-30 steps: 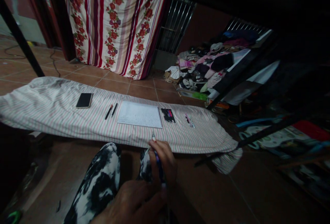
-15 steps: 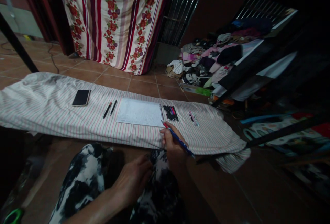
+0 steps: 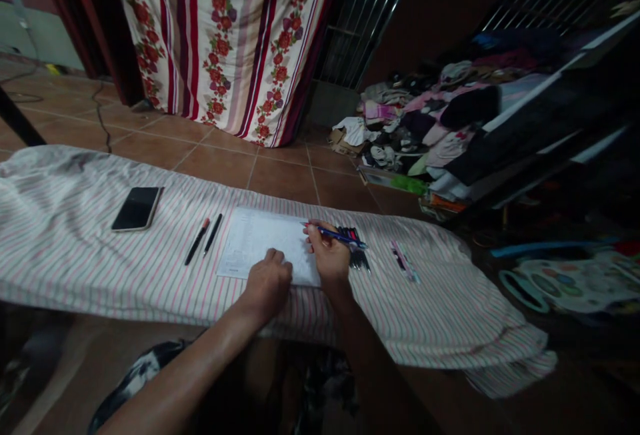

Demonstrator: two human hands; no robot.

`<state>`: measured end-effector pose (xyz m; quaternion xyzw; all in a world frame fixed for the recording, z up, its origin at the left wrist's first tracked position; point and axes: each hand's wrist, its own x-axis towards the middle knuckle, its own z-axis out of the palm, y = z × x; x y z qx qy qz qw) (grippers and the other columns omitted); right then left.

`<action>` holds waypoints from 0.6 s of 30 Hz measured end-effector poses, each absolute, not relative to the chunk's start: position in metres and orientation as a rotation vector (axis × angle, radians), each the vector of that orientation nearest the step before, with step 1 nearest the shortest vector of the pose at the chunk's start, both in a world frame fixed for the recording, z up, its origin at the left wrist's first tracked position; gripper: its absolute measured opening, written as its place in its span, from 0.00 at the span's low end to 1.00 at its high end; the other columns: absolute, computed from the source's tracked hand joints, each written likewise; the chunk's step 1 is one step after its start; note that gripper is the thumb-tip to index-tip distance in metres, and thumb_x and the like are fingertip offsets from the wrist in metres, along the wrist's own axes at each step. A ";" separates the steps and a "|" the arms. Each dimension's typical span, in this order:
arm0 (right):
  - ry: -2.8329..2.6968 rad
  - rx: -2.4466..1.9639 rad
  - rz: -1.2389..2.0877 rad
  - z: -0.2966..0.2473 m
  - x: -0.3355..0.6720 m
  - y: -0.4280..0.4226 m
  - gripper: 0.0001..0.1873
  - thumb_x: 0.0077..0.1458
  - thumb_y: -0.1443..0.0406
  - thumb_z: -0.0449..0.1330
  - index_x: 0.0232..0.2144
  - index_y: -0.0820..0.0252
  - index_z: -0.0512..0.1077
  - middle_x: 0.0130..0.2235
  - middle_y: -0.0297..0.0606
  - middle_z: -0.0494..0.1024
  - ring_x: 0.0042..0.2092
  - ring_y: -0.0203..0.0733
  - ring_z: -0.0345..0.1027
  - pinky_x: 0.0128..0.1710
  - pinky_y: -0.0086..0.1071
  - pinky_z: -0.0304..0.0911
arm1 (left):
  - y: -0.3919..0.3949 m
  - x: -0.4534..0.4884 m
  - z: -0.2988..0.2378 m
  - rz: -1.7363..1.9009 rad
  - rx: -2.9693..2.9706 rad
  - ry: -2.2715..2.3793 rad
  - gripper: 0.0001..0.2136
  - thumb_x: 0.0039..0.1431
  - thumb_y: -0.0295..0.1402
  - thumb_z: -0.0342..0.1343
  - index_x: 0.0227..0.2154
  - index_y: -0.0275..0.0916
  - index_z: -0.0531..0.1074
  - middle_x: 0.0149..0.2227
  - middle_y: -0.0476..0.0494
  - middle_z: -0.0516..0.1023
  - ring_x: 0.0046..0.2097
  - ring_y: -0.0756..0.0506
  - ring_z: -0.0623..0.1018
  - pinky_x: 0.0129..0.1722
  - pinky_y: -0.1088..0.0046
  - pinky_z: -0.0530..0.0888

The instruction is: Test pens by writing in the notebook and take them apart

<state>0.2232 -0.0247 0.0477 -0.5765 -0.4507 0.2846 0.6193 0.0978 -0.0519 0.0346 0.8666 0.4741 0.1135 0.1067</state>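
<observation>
A white notebook page [image 3: 260, 241] lies on a long board covered in striped cloth [image 3: 75, 235]. My right hand [image 3: 327, 255] rests on the page's right edge, closed round a blue pen [image 3: 335, 236] whose tip points left over the paper. My left hand [image 3: 267, 281] presses on the lower edge of the page with its fingers curled under. Two pens [image 3: 204, 238] lie left of the page. A bundle of dark pens [image 3: 357, 255] lies just right of my right hand.
A black phone [image 3: 137, 208] lies on the cloth at the left. Two more pens [image 3: 404, 261] lie further right. A flowered curtain [image 3: 235, 41] hangs behind. A heap of clothes [image 3: 425, 128] covers the floor at the right. Tiled floor [image 3: 280, 178] shows beyond the board.
Both hands have risen from my lap to the notebook. The right hand carried the blue pen onto the page, and the left came down on its lower edge. The view moved closer.
</observation>
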 end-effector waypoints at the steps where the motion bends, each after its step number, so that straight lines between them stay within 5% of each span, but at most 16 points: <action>1: -1.042 -1.339 0.685 0.043 0.222 -0.011 0.19 0.44 0.54 0.60 0.33 0.64 0.71 0.26 0.38 0.75 0.25 0.34 0.65 0.19 0.25 0.59 | -0.041 0.097 0.028 0.380 2.532 1.461 0.09 0.55 0.23 0.47 0.35 0.35 0.71 0.42 0.36 0.71 0.51 0.40 0.67 0.40 0.64 0.73; 6: -1.124 -1.360 0.805 0.016 0.201 0.055 0.18 0.44 0.55 0.59 0.31 0.64 0.72 0.24 0.36 0.75 0.23 0.33 0.65 0.20 0.24 0.60 | -0.009 0.090 -0.005 0.565 2.423 1.698 0.08 0.55 0.24 0.48 0.36 0.35 0.69 0.50 0.36 0.67 0.57 0.37 0.61 0.46 0.59 0.71; 18: -1.425 -1.418 0.785 -0.023 0.146 0.130 0.15 0.50 0.54 0.54 0.29 0.60 0.71 0.24 0.37 0.76 0.26 0.38 0.69 0.25 0.27 0.62 | 0.031 0.063 -0.026 0.649 2.433 1.838 0.12 0.57 0.24 0.45 0.42 0.31 0.69 0.50 0.34 0.70 0.57 0.35 0.63 0.51 0.58 0.68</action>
